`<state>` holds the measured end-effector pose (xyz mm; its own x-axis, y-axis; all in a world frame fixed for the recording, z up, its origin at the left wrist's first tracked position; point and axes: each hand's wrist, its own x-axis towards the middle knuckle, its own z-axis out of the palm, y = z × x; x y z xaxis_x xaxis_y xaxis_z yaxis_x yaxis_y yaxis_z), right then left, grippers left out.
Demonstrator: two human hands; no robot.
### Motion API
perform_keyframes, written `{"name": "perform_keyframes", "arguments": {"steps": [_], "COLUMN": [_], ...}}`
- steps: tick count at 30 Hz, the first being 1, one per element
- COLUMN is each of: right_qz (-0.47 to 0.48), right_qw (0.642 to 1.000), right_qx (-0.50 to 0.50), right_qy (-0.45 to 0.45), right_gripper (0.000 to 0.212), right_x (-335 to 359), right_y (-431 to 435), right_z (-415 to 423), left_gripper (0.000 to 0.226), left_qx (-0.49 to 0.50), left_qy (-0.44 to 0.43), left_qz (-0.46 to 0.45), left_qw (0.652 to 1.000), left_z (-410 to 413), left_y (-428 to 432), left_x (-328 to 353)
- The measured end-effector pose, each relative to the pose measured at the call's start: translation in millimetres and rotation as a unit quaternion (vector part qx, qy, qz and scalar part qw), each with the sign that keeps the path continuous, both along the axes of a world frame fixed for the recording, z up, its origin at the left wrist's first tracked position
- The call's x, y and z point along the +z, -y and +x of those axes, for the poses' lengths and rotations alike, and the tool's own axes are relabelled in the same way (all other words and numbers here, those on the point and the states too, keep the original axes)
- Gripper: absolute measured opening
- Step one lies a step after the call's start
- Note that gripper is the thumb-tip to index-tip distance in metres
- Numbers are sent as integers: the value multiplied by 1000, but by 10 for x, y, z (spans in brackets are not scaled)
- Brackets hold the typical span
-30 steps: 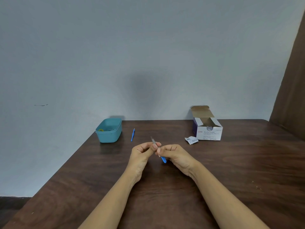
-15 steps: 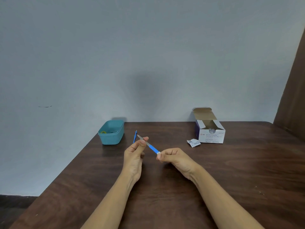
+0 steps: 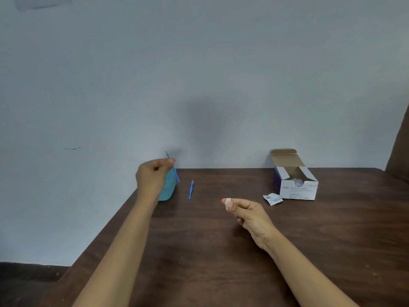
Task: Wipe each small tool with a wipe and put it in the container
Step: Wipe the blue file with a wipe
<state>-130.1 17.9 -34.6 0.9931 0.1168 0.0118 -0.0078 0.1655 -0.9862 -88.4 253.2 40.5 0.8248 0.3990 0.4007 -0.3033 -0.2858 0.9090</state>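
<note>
My left hand (image 3: pixel 153 176) pinches a thin tool with a blue handle (image 3: pixel 177 175) and a metal tip that points up. The hand hovers over the teal container (image 3: pixel 168 189) at the table's far left and hides most of it. My right hand (image 3: pixel 245 212) stays near the middle of the table, its fingers closed on a small white wipe (image 3: pixel 228 203). A second blue-handled tool (image 3: pixel 191 189) lies flat on the table just right of the container.
An open white box of alcohol swabs (image 3: pixel 296 182) stands at the far right, with a torn swab wrapper (image 3: pixel 272 198) in front of it. The dark wooden table (image 3: pixel 221 251) ends at a left edge beside the container. A pale wall rises behind.
The left hand has carried the tool away from the right hand, up and left over the container. The right hand kept the wipe and stayed near the table's middle.
</note>
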Motion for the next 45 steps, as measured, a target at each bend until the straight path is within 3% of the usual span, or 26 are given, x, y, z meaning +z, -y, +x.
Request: {"name": "perform_keyframes", "arguments": {"steps": [5, 8, 12, 22, 30, 34, 39, 43, 45], "right_qz": [10, -3, -13, -44, -67, -65, -55, -29, -6], "right_qw": [1000, 999, 998, 993, 992, 992, 992, 992, 992], "right_qx": [-15, -37, -54, -69, -64, -63, -61, -81, -98], "right_qy": [8, 10, 19, 80, 88, 92, 93, 89, 80], "right_gripper": [46, 34, 20, 13, 12, 14, 14, 14, 15], "right_x": [26, 55, 63, -191, -229, -238, -254, -248, -232], "right_y": [-119, -227, -390, -568, -572, -572, -576, -569, -563], "right_z": [129, 266, 458, 622, 660, 665, 684, 688, 682], "left_gripper": [22, 22, 21, 16, 16, 19, 20, 17, 14], "left_qx": [111, 144, 176, 169, 179, 188, 190, 204, 208], "left_qy": [-88, -182, -245, -311, -286, -278, -271, -239, -209], "left_qz": [196, 278, 378, 577, 662, 686, 689, 684, 664], "left_qw": [970, 932, 875, 736, 670, 645, 644, 658, 687], "left_z": [456, 654, 871, 1288, 1460, 1483, 1470, 1443, 1444], "left_y": [-315, -354, -401, -460, -431, -428, -433, -426, -409], "left_x": [231, 321, 257, -186, -329, -389, -409, -280, -156]}}
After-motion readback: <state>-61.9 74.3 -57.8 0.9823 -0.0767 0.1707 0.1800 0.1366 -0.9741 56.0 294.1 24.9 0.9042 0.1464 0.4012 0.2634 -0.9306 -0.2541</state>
